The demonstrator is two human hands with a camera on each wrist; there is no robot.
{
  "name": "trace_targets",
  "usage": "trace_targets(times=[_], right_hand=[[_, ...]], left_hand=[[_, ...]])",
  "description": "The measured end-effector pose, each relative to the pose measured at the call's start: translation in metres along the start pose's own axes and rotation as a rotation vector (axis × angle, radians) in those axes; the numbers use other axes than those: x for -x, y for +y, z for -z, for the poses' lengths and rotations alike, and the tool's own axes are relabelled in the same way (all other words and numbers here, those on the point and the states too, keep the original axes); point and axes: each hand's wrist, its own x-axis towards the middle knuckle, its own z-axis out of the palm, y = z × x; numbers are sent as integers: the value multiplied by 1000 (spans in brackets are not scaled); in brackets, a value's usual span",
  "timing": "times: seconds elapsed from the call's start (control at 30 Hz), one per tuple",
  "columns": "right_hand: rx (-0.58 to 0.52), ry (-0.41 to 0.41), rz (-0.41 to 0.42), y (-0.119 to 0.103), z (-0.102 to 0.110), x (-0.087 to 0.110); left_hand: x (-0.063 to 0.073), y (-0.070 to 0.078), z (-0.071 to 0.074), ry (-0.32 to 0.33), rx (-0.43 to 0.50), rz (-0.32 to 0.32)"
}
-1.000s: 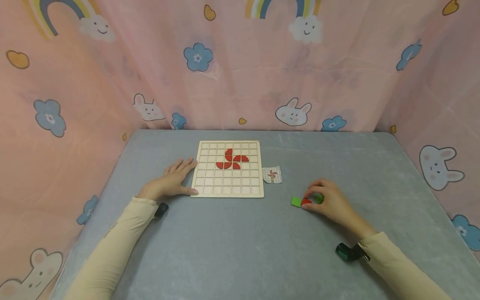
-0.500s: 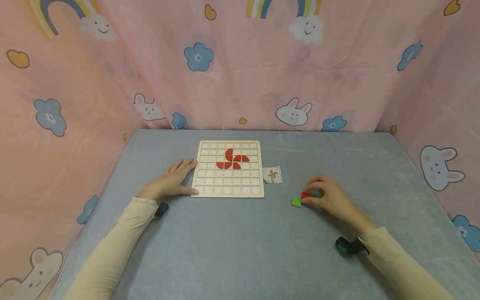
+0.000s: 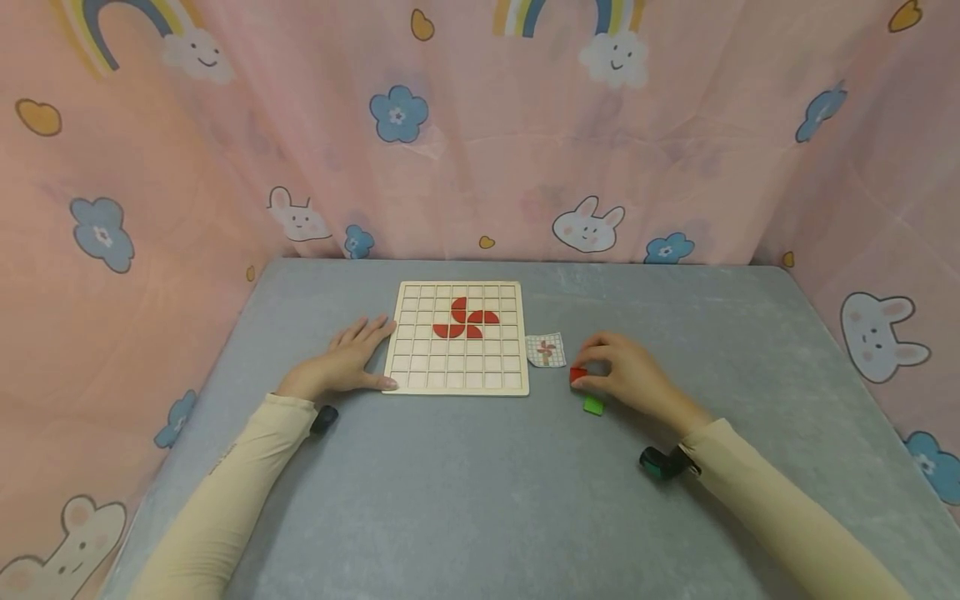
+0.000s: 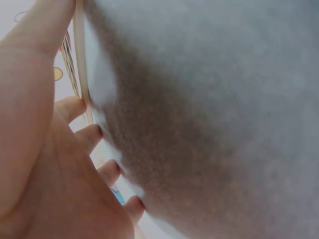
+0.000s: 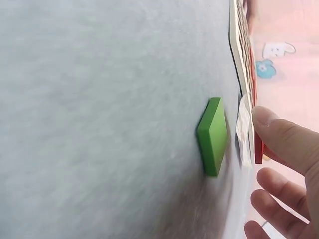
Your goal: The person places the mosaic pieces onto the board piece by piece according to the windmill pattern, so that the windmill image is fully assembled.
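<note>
Pinching one flat red block (image 3: 578,377), our right hand (image 3: 628,377) holds it between one small white gridded paper card (image 3: 546,351) and one flat green block (image 3: 593,406). Our left hand (image 3: 341,360), fingers extended, touches one square pale wooden grid board (image 3: 456,364) bearing curved red pieces (image 3: 450,331).

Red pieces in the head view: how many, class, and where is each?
8. On the board: an upper pair, a right pair, a left pair and a single lower piece. The last red piece is pinched in the right hand, which might hide others.
</note>
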Motion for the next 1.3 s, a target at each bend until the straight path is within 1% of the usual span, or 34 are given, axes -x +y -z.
trace_targets(times=[0.23,0.4,0.57,0.8,0.97,1.07,1.2,1.3], right_hand=[[1,-56,6,-11,-6,-22],[-9,-75,18,-22,-10,-38],[-19,-60,73,-32,-18,-56],[-46,-65,99,-44,-33,-77],[-68,-58,136,-55,-41,-89],[-87,-60,124,-63,-44,-95],[-72,-56,102,-71,-50,-102],[-64,-36,105,-74,-55,-106]], left_hand=[[0,-1,-1,-3,5,-2],[0,-2,0,-8,9,-4],[-1,-3,-1,-4,3,-1],[-1,-3,0,-6,1,-3],[0,-3,0,-5,3,-4],[-1,-4,0,-4,1,-3],[-1,-3,0,-5,5,-2],[-1,-3,0,-6,12,0]])
